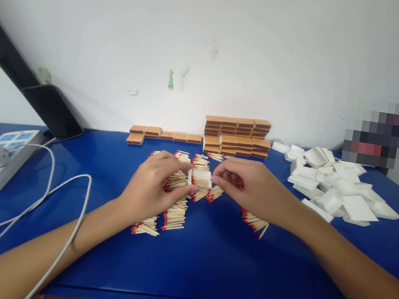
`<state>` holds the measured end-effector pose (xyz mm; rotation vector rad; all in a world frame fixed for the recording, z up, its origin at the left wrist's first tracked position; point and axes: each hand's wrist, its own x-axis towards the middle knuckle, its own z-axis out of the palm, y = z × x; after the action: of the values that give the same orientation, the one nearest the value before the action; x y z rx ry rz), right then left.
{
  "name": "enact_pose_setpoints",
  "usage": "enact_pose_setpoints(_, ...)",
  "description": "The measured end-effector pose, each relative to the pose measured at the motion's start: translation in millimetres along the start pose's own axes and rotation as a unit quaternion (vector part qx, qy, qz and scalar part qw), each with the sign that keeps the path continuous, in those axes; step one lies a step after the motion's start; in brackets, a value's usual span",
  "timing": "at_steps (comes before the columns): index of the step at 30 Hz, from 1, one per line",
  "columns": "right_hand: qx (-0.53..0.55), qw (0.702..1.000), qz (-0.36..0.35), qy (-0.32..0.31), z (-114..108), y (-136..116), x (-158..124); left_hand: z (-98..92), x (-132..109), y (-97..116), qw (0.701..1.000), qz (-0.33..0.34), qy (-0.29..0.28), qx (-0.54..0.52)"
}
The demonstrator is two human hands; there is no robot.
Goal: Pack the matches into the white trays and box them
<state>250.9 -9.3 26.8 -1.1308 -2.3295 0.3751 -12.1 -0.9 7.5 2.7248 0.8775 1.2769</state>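
Note:
My left hand (154,183) grips a small white matchbox tray (202,174) between thumb and fingers, above the table's middle. Some matches (200,182) lie inside it along the near side. My right hand (243,179) is closed in a pinch at the tray's right end; what its fingertips hold, if anything, is hidden. Red match heads show by its curled fingers, but I cannot tell if they are in the hand or behind it. Loose red-headed matches (174,216) lie in rows beneath and around my left hand. Another bunch of matches (254,222) rests below my right wrist.
Orange matchboxes (236,143) stand stacked against the wall, with a lower row of boxes (175,136) to their left. White empty trays (334,183) are heaped at the right. On the left are a power strip (1,158), a dark phone (54,109) and a looping white cable (85,202).

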Motion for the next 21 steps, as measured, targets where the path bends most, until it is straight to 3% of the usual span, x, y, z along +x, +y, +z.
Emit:
enact_pose_setpoints(3, -0.023, 0.994, -0.014, -0.102, -6, 11, 1, -0.3, 0, -3, 1.0, -0.014, 0.015, 0.022)
enact_pose_setpoints(6, -0.023, 0.988, -0.005, -0.152, -5, 17, 0, -0.6, 0, -5, 0.999, -0.017, 0.018, 0.029)
enact_pose_setpoints(21, -0.036, 0.974, 0.05, -0.218, -8, 14, -5, -0.3, -2, -7, 1.0, -0.001, 0.004, 0.031)
